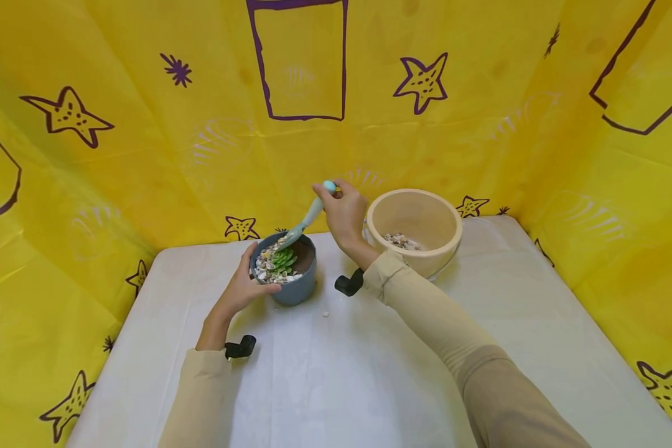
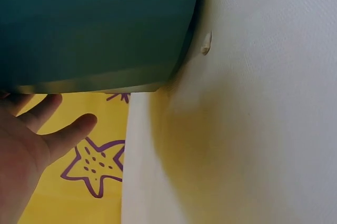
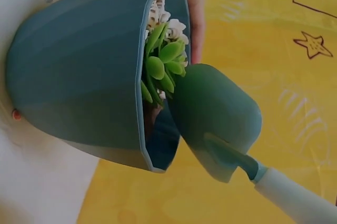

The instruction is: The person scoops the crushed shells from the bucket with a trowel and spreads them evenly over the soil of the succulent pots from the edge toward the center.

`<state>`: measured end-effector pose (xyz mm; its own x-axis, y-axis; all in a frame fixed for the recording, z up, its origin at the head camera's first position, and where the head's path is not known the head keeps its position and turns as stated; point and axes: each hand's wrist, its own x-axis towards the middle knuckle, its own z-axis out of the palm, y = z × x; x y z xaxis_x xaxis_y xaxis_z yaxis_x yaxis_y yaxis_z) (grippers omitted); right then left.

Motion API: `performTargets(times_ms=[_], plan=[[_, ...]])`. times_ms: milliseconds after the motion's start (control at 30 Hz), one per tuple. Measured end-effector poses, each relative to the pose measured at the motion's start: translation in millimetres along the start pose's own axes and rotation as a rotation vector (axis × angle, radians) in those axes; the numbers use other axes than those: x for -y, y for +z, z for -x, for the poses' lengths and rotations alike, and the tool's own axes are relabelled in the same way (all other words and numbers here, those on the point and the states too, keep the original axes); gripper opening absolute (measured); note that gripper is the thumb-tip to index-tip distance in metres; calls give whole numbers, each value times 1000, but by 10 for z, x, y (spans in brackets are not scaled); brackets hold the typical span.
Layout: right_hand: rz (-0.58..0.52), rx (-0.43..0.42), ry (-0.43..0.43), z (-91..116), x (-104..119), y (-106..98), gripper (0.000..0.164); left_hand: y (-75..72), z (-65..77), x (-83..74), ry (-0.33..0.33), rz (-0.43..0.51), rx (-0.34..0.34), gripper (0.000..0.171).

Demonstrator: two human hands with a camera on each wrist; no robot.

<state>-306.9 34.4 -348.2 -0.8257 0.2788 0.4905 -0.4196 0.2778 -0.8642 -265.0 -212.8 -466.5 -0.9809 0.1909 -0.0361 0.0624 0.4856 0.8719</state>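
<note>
Bucket (image 1: 414,214) stands beside right hand (image 1: 344,214), succulent (image 1: 283,261) beside its trowel (image 1: 313,212)

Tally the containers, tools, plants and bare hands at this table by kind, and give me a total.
Containers: 2 (blue-grey pot, cream tub)
Tools: 1 (trowel)
Plants: 1 (green succulent)
Hands: 2 (left hand, right hand)
Total: 6

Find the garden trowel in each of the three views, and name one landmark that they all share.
Head: the garden trowel is just left of centre, its handle in the right hand.
Left wrist: not in the picture.
Right wrist: right of centre, its blade beside the pot's mouth.
Shared landmark: the blue-grey flowerpot.
</note>
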Motion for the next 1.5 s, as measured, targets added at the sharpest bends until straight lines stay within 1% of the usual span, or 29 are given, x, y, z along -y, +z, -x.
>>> performTargets(times_ms=[133, 300, 433, 633, 733, 867, 933, 1033, 1100, 1200, 1333, 1500], plan=[[9, -1, -31, 14, 13, 13, 25, 7, 7, 10, 5, 25, -1, 120], [14, -5, -49, 23, 20, 12, 26, 40, 20, -3, -2, 57, -22, 120], [5, 13, -99, 41, 33, 19, 24, 75, 43, -26, -10, 82, -43, 121], [-15, 57, -196, 75, 50, 33, 22, 110, 68, -35, -15, 63, -67, 121], [-28, 58, -219, 84, 48, 39, 22, 112, 77, -30, -25, 47, -64, 122], [-48, 54, -230, 82, 40, 43, 22, 86, 83, -30, -36, 21, -49, 122], [-69, 54, -221, 73, 36, 42, 23, 61, 76, -24, -26, 7, -35, 123], [-129, 50, -184, 47, 39, 29, 24, 29, 60, -9, -6, 4, -17, 123], [-170, 52, -141, 25, 49, 10, 24, 15, 54, 1, 9, 17, -5, 123], [-215, 44, -62, -26, 64, -34, 25, 10, 54, 12, 16, 33, -7, 122], [-278, 20, 26, -127, 81, -136, 29, 15, 39, 16, 21, 34, -15, 122], [-316, -13, 93, -268, 73, -335, 33, 12, 42, -4, 20, 5, -10, 122]])
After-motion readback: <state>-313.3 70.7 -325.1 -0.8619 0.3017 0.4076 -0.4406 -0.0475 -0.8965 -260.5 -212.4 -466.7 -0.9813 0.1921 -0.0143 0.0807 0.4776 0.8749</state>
